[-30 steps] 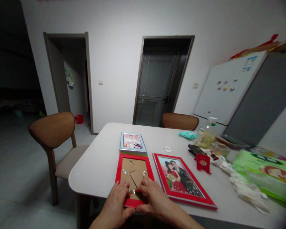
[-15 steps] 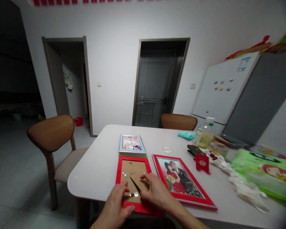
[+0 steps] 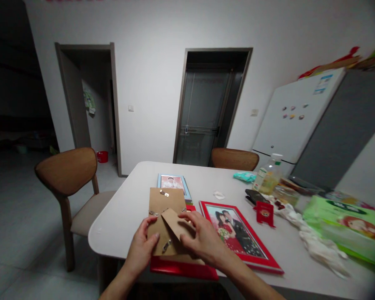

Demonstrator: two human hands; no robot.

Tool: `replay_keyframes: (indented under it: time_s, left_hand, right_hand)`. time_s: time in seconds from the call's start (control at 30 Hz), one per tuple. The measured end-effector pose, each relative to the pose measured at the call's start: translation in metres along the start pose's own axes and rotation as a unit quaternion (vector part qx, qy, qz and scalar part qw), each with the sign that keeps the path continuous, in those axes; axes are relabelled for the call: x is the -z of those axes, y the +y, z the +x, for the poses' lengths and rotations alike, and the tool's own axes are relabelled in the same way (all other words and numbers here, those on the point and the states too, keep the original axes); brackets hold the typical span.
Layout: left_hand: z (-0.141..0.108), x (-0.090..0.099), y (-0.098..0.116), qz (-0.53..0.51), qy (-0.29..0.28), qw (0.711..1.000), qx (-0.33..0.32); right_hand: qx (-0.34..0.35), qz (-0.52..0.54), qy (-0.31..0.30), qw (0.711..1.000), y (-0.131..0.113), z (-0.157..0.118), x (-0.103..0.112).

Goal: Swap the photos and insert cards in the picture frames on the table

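Note:
A brown backing board [image 3: 167,201] with metal clips and a flap stand is raised above a red picture frame [image 3: 183,271] on the table. My left hand [image 3: 143,240] closes on the board's left edge, thumb on top. My right hand [image 3: 203,237] grips the partly lifted stand [image 3: 176,223] on the board's right side. The red frame's inside is mostly hidden under the board. Just right lies a second red frame [image 3: 237,233], holding a photo of two people. Behind the board, a light blue frame [image 3: 187,189] with a photo is partly covered.
On the table's right are a plastic bottle [image 3: 268,175], a red card stand [image 3: 265,213], a dark phone-like object [image 3: 253,196], crumpled white cloth [image 3: 318,248] and a green tissue pack [image 3: 346,223]. A wooden chair [image 3: 67,173] stands left; another chair [image 3: 235,159] is behind the table.
The backing board has come up out of the red frame and tilted upward, now overlapping the blue frame. Both hands have risen with it. The lower metal clip has swung round.

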State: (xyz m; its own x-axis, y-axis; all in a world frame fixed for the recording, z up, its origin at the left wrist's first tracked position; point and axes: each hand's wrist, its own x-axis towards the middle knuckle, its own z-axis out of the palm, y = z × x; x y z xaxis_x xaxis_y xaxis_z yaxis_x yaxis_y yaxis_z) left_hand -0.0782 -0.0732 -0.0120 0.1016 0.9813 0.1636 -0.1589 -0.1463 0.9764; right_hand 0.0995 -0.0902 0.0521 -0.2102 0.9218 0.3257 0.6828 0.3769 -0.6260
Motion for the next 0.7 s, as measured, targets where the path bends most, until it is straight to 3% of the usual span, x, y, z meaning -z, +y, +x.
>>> replay_keyframes:
  time_s: [0.07, 0.17, 0.3, 0.4, 0.57, 0.7]
  left_hand:
    - [0.005, 0.012, 0.008, -0.040, 0.040, 0.998, 0.012]
    - [0.010, 0.040, 0.018, -0.037, 0.075, 0.996, 0.043]
    - [0.014, 0.080, 0.018, 0.066, 0.106, 0.990, 0.067]
    - [0.018, 0.099, 0.013, 0.192, 0.085, 0.976, 0.063]
    - [0.023, 0.110, 0.006, 0.315, 0.081, 0.944, 0.052]
    - [0.021, 0.102, 0.000, 0.404, 0.115, 0.908, 0.009]
  right_hand:
    - [0.008, 0.030, -0.005, 1.000, -0.002, 0.004, -0.003]
    - [-0.026, 0.000, 0.004, 1.000, 0.018, 0.010, -0.007]
    - [-0.087, -0.142, 0.010, 0.986, 0.068, 0.009, -0.013]
    - [-0.115, -0.208, -0.010, 0.971, 0.090, 0.005, -0.017]
    - [-0.132, -0.237, -0.043, 0.962, 0.089, 0.008, -0.023]
    - [-0.164, -0.238, -0.041, 0.956, 0.088, 0.016, -0.024]
